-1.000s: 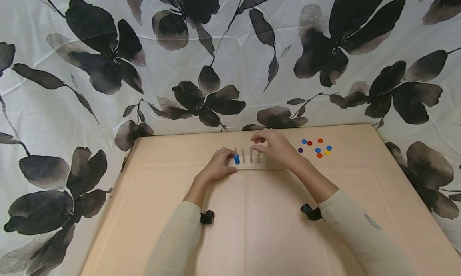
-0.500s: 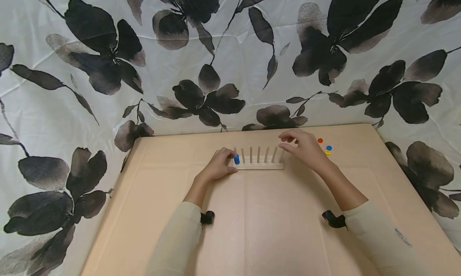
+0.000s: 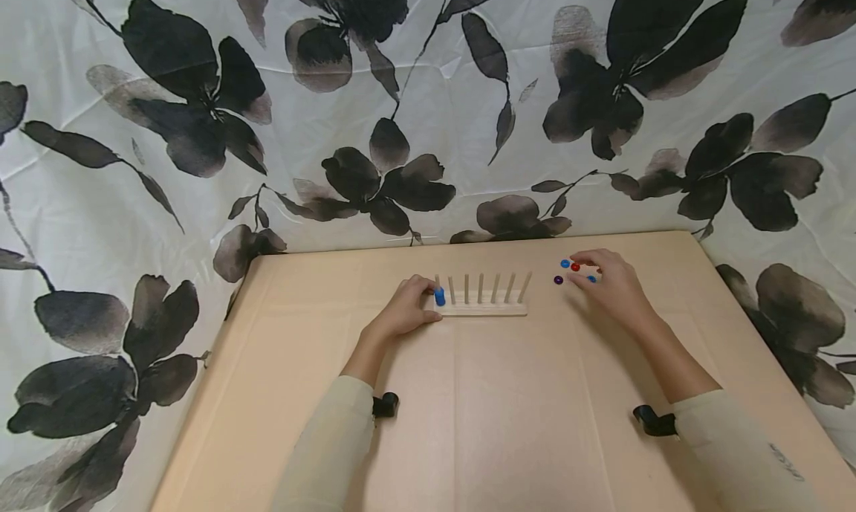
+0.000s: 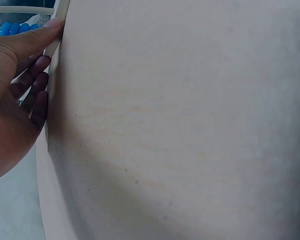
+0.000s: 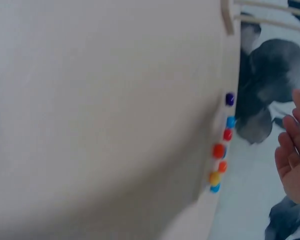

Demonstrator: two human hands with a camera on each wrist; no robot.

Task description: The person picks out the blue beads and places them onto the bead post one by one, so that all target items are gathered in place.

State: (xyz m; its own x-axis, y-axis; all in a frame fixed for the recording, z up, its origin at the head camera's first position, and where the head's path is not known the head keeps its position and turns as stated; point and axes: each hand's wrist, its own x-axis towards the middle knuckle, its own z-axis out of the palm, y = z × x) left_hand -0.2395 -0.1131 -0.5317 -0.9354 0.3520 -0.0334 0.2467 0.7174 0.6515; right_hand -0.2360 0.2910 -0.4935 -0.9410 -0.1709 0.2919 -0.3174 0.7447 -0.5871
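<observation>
A wooden peg rack [image 3: 484,310] with a row of upright pegs stands near the far side of the table. My left hand [image 3: 408,305] grips the rack's left end, thumb at the front edge of the base [image 4: 63,15]. Blue beads [image 3: 439,296] are stacked on the leftmost peg; the other pegs carry none. To the right of the rack, my right hand [image 3: 611,282] hovers over loose beads, fingers loosely bent, with nothing visible between them. A purple bead [image 3: 558,280], a red bead [image 3: 575,267] and a blue bead [image 3: 565,264] show beside it. Others are hidden under the hand in the head view.
In the right wrist view an orange bead [image 5: 218,150] and a yellow bead [image 5: 215,178] lie among the loose ones. The tan table [image 3: 508,408] ends just behind the rack, where a floral cloth [image 3: 428,88] hangs.
My right hand has moved right, from above the rack's pegs to over the loose beads. The left hand keeps its hold on the rack.
</observation>
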